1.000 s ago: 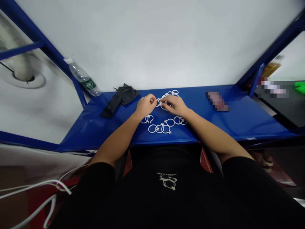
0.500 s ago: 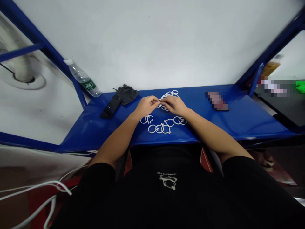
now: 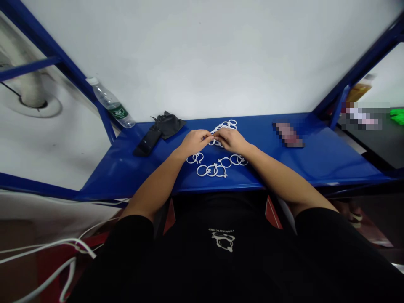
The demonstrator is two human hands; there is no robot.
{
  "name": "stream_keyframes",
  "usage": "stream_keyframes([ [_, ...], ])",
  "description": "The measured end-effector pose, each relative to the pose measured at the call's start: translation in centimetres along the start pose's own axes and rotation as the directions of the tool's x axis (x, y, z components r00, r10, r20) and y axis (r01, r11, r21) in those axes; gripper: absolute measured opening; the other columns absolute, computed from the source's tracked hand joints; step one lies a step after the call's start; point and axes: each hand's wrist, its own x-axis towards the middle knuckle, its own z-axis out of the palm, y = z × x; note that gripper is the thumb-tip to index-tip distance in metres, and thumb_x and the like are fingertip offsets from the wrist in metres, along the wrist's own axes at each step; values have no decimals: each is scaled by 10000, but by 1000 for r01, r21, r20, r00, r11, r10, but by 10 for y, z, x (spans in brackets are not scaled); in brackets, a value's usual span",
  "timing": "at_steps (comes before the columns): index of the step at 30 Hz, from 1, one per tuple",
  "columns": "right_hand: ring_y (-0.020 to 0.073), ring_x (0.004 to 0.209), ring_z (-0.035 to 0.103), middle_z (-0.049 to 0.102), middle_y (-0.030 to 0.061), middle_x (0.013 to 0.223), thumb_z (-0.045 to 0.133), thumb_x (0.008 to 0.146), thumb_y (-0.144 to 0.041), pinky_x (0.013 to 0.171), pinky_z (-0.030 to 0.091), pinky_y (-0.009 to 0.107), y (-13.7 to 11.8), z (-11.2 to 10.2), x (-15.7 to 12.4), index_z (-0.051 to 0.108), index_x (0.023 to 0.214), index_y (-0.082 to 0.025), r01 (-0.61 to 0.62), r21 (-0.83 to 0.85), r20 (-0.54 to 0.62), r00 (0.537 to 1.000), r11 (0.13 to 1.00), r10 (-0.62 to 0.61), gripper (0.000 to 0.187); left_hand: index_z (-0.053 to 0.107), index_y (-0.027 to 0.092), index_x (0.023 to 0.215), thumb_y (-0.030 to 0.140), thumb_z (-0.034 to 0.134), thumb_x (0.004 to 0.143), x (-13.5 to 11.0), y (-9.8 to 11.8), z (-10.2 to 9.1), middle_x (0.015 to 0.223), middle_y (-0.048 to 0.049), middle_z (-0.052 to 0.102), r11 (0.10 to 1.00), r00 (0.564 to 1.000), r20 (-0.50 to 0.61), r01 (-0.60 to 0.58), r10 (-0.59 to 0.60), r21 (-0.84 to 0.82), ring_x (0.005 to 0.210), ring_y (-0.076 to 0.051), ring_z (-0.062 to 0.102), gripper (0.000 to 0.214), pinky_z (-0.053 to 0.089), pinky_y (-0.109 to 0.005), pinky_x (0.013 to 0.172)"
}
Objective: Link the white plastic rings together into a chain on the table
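My left hand [image 3: 196,141] and my right hand [image 3: 229,138] meet fingertip to fingertip over the blue table [image 3: 151,176]. Both are closed in a pinch, apparently on a white plastic ring [image 3: 211,142] that is mostly hidden by the fingers. Just behind them lies a pile of white rings [image 3: 227,125], partly covered by my right hand. Nearer to me are several loose or overlapping rings with small clasps: a pair [image 3: 195,158] on the left, a row [image 3: 211,170] in the middle and more rings [image 3: 235,160] by my right forearm.
A black phone-like object [image 3: 147,142] and a crumpled black bag [image 3: 168,125] lie at the left. A clear bottle [image 3: 110,103] leans by the blue frame [image 3: 105,122]. At the right is a blurred flat item [image 3: 288,134]. A white wall [image 3: 202,63] closes off the back.
Both hands stay together in nearly the same place, with only slight finger movement. The rings on the table have not visibly moved.
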Motion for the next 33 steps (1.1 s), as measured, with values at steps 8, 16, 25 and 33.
stream_keyframes([
  [8, 279, 1036, 761, 843, 132, 1152, 527, 1166, -332, 940, 594, 426, 6, -2, 0, 786, 1208, -219, -51, 12, -88, 995, 999, 51, 286, 831, 232, 1167, 357, 908, 935, -2, -14, -21, 808, -13, 748, 980, 972, 226, 103, -63, -170, 682, -167, 638, 275, 492, -317, 660],
  [16, 310, 1085, 770, 851, 136, 1180, 605, 1121, -318, 994, 602, 470, 31, -11, -1, 839, 1238, -213, -284, -69, -244, 934, 956, 260, 283, 797, 221, 880, 418, 1053, 694, -4, -32, -58, 750, -26, 736, 965, 840, 496, 262, -219, -17, 660, -183, 671, 372, 481, -320, 618],
  [25, 323, 1067, 760, 825, 150, 1324, 642, 1085, -338, 939, 612, 475, 32, -14, -3, 887, 1262, -225, -431, -150, -206, 894, 890, 398, 322, 809, 229, 684, 365, 888, 788, -1, -23, -50, 722, -46, 789, 944, 796, 507, 284, -331, 170, 672, -199, 687, 188, 467, -320, 627],
  [33, 257, 959, 758, 862, 100, 1162, 659, 1105, -378, 922, 595, 423, -1, -9, 1, 856, 1330, -243, -167, 24, -63, 984, 986, 169, 327, 902, 210, 962, 369, 839, 964, 1, -21, -38, 877, -71, 854, 990, 988, -85, 128, -132, -53, 770, -201, 726, 172, 548, -323, 743],
])
